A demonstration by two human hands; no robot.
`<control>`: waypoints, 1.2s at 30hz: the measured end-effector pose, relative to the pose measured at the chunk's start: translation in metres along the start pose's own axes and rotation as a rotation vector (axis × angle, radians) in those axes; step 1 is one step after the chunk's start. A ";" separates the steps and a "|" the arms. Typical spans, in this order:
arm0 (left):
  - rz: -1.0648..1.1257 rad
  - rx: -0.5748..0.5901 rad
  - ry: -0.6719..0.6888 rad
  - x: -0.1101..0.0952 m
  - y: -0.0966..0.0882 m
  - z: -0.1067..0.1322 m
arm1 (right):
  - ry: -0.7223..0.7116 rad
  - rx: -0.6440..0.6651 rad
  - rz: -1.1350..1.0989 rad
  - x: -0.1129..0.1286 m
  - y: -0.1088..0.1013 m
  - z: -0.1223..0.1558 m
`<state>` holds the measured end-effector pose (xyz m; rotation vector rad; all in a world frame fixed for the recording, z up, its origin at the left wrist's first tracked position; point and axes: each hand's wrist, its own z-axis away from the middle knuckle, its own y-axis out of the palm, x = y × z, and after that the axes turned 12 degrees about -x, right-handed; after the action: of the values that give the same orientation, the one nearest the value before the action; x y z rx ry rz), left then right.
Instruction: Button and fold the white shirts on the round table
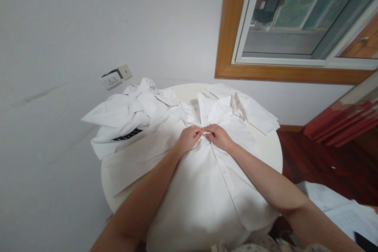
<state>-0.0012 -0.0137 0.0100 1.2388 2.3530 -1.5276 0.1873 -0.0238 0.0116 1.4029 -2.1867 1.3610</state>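
A white button-up shirt (pixel 201 181) lies front side up over a round white table (pixel 271 153), its collar away from me and its lower part hanging toward my lap. Both sleeves spread out to the sides. My left hand (pixel 190 138) pinches the front placket just below the collar. Fingertips to fingertips with it, my right hand (pixel 217 136) pinches the same spot from the other side. Any button between the fingers is too small and hidden to make out. Below the hands the placket runs down with a small button on it.
Crumpled white cloth (pixel 130 110) with a dark striped patch is heaped at the table's left back. Behind stand a wall with a socket (pixel 112 80) and a wood-framed window (pixel 224 47). A red curtain (pixel 342 122) hangs at right; white papers or cloth (pixel 339 208) lie below.
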 end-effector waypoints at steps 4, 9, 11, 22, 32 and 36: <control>0.042 0.056 -0.001 0.005 -0.001 -0.001 | 0.027 -0.023 -0.028 0.000 0.000 0.000; 0.129 0.060 -0.020 0.007 -0.001 -0.002 | 0.051 -0.057 0.007 -0.002 0.002 0.001; 0.151 0.050 -0.034 0.007 0.000 -0.002 | 0.060 -0.071 0.056 -0.002 0.004 0.001; 0.292 -0.001 -0.158 0.011 0.004 -0.004 | 0.175 -0.172 0.084 0.008 0.009 0.001; 0.201 0.029 -0.095 0.006 0.003 -0.002 | 0.114 -0.162 0.207 0.017 0.011 0.002; 0.191 0.047 -0.086 0.004 0.002 -0.002 | 0.063 -0.108 0.179 0.014 0.009 -0.001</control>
<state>-0.0023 -0.0092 0.0078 1.3358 2.0909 -1.5488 0.1721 -0.0304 0.0150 1.1350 -2.3527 1.3009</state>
